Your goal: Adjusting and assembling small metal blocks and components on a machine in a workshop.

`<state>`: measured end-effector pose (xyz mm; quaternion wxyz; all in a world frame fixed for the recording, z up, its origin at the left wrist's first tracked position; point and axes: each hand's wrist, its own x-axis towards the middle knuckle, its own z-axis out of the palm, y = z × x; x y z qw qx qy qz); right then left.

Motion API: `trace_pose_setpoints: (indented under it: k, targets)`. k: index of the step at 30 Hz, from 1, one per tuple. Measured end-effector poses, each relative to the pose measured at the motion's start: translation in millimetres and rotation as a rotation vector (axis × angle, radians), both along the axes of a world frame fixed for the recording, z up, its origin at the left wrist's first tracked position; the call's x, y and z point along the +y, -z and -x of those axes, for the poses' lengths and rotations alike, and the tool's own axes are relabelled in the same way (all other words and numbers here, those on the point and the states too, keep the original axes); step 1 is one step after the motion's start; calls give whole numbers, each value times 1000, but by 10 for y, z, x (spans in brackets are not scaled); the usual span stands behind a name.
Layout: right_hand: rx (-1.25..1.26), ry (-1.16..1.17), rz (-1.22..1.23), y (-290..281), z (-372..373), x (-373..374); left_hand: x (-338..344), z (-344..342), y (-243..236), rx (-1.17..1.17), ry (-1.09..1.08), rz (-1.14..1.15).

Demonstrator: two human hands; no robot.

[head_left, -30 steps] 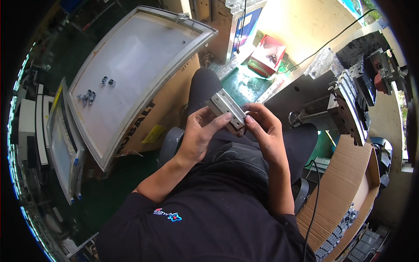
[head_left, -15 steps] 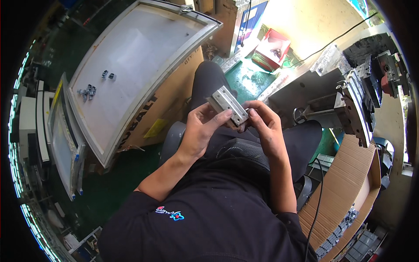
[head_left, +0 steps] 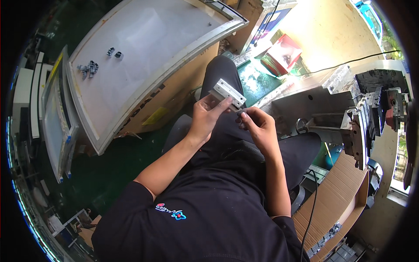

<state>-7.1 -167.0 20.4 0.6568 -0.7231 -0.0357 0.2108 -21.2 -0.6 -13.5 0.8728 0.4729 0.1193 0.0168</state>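
Note:
In front of my lap, a silvery metal block (head_left: 228, 92) with holes and a stepped, grooved face is tilted down to the right. Wrapped around its lower left side, my left hand (head_left: 204, 120) grips it, thumb pressed on the face. My right hand (head_left: 262, 125) is closed in a pinch just below the block's lower right end. Something small and dark shows at those fingertips, too little of it to name. Whether it touches the block I cannot tell.
A large white framed panel (head_left: 144, 52) stands at the left on a cardboard box, with several small dark metal pieces (head_left: 89, 69) on it. A machine with metal blocks (head_left: 360, 126) stands at the right, above an open cardboard carton (head_left: 329, 196). A red box (head_left: 283, 52) sits ahead.
The view has shifted, so the surroundings sit differently. My right fingers have come down off the block's right end and pinch just below it. My left hand keeps its grip.

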Motion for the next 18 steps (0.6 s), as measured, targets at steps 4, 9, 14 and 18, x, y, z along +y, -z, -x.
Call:
trace_pose_setpoints:
  k: [4, 9, 14, 18]
  targets:
    - [-19, 26, -17, -1, -42, 38, 20, -20, -26, -14, 13, -11]
    - [-12, 57, -9, 40, -35, 33, 24, -20, -7, 28, 21, -40]
    - [-30, 97, -15, 65, -21, 50, 0, -22, -10, 58, 13, -70]
    - [-38, 117, -44, 68, -8, 57, 7, -25, 3, 59, 35, -99]
